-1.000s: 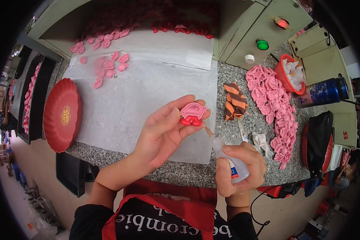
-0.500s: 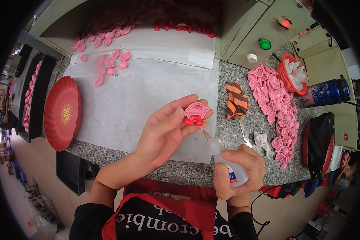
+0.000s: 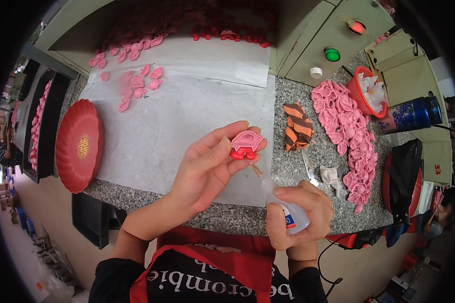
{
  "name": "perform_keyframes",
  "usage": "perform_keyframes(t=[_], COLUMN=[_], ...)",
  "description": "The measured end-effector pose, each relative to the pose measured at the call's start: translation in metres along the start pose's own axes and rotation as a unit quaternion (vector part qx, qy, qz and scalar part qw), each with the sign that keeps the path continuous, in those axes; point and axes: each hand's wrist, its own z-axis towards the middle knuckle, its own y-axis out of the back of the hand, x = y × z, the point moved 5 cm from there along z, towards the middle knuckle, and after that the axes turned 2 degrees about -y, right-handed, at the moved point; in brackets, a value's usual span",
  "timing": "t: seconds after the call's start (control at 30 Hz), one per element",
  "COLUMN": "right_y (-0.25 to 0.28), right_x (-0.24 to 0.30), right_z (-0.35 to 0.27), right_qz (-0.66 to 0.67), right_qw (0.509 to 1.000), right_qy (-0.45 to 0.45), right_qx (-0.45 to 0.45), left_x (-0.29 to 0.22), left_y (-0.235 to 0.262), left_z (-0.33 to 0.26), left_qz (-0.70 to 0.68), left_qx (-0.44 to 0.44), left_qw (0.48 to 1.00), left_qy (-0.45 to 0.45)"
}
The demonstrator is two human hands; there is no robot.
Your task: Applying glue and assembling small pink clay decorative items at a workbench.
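Between the thumb and fingers of my left hand [image 3: 197, 174] is a small moulded piece [image 3: 246, 140], a pink hollow shell shape with two rounded red feet. It is held up over the edge of the white sheet, its hollow side showing. My right hand [image 3: 311, 212] is wrapped around a translucent squeeze bottle [image 3: 298, 218] with a narrow brownish nozzle. The bottle leans to the upper left, its nozzle tip just below the red feet; whether they touch I cannot tell. Loose pink shell pieces [image 3: 356, 136] are heaped right of my hands.
White paper [image 3: 136, 136] covers the speckled counter, with scattered pink pieces [image 3: 139, 83] and a shelf behind. A red scalloped plate [image 3: 78, 174] stands left. Rightward are a striped orange-brown thing [image 3: 298, 126], a blade [image 3: 310, 169], crumpled tissue [image 3: 330, 178], a red basket [image 3: 358, 93] and a blue bottle [image 3: 409, 114].
My right hand and the squeeze bottle have shifted slightly left, toward the piece. My left hand keeps nearly the same place and grip. The whole view has moved a little.
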Motion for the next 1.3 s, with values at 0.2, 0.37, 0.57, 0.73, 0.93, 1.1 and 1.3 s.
perform_keyframes(t=[0.2, 0.37, 0.57, 0.73, 0.93, 1.1, 1.3], right_y=[0.016, 0.042, 0.112, 0.081, 0.086, 0.083, 0.079], right_x=[-0.004, -0.06, -0.162, -0.146, -0.171, -0.159, -0.135], right_z=[-0.003, 0.006, -0.032, 0.0, -0.022, -0.04, -0.02], right_qz=[-0.012, 0.183, 0.055, -0.464, -0.194, -0.017, -0.317], right_qw=[0.998, 0.888, 0.898, 0.845, 0.881, 0.83, 0.916], right_qy=[0.015, -0.365, -0.392, -0.264, -0.428, -0.549, -0.245], right_qx=[-0.063, -0.21, -0.191, -0.028, -0.064, -0.093, 0.032], left_x=[0.005, 0.01, 0.035, 0.033, 0.031, 0.033, 0.031], left_y=[-0.003, 0.009, 0.02, 0.017, 0.018, 0.016, 0.014], left_z=[0.004, 0.004, 0.004, 0.003, 0.004, 0.003, 0.002], left_qz=[-0.004, -0.063, -0.257, -0.221, -0.212, -0.169, -0.171], left_qx=[0.005, -0.01, -0.104, -0.089, -0.085, -0.069, -0.064], left_qw=[1.0, 0.996, 0.935, 0.947, 0.952, 0.963, 0.963], left_qy=[0.013, 0.059, 0.221, 0.215, 0.202, 0.201, 0.197])
